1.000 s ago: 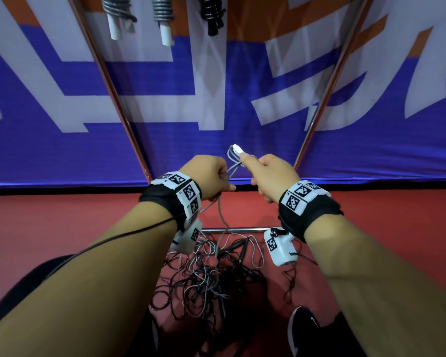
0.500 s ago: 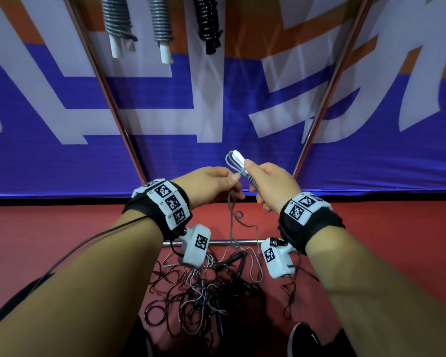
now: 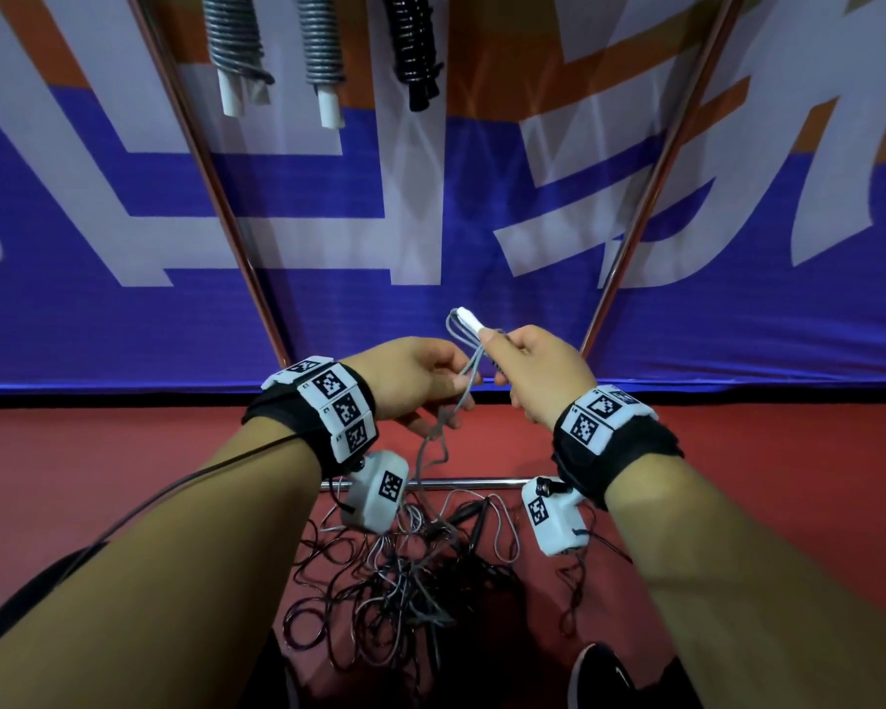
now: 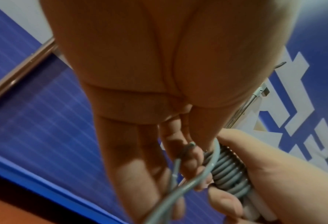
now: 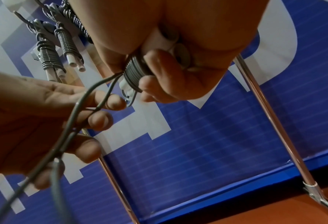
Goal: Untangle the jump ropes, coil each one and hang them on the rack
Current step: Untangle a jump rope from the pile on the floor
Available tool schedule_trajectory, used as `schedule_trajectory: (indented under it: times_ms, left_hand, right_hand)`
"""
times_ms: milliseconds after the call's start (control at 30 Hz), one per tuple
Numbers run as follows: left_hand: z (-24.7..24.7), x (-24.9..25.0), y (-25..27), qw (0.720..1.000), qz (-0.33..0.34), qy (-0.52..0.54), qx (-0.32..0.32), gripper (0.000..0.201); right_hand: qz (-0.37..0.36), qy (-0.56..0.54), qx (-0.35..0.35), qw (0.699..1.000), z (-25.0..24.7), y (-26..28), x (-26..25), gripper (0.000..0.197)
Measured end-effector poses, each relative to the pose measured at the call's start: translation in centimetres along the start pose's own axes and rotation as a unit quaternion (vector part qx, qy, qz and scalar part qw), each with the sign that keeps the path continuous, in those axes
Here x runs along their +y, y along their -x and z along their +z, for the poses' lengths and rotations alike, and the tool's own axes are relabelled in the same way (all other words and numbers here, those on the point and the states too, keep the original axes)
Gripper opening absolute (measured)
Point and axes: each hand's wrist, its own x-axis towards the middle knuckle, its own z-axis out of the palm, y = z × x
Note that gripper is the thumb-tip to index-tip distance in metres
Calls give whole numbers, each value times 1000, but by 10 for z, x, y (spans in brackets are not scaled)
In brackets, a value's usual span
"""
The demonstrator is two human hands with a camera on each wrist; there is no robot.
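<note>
The right hand (image 3: 538, 373) grips the coiled rope handles (image 5: 138, 69), long axis pointing up toward the rack (image 3: 216, 197), while the left hand (image 3: 410, 381) just beside it pinches the loose rope (image 3: 430, 452) trailing down to the floor tangle (image 3: 395, 580).

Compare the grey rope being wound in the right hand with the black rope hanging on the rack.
The grey rope is only partly coiled, its loose end running down through the left hand; the black rope is fully coiled. The grey one is gripped in the right hand; the black one hangs untouched. Grey has white handles, black dark ones. Both are wound around their handles.
</note>
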Motion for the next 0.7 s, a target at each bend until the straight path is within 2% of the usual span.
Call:
schedule_trajectory:
  times_ms: [133, 267, 400, 500, 700]
  left_hand:
    - [0, -3, -3, 1000, 4, -2, 23, 31]
    - [-2, -3, -4, 998, 44, -23, 25, 25]
    - [4, -6, -9, 999, 11, 38, 6, 12]
    - [5, -3, -7, 1000, 9, 0, 5, 11]
    - [3, -2, -4, 999, -9, -30, 19, 9]
  right_hand:
    - [-4, 2, -4, 1000, 2, 0, 0, 50]
    - [0, -20, -10, 1000, 2, 1, -2, 46]
    - [21, -47, -20, 998, 5, 3, -4, 54]
    - [35, -83, -43, 995, 4, 6, -8, 58]
    - [62, -141, -57, 986, -2, 9, -16, 30]
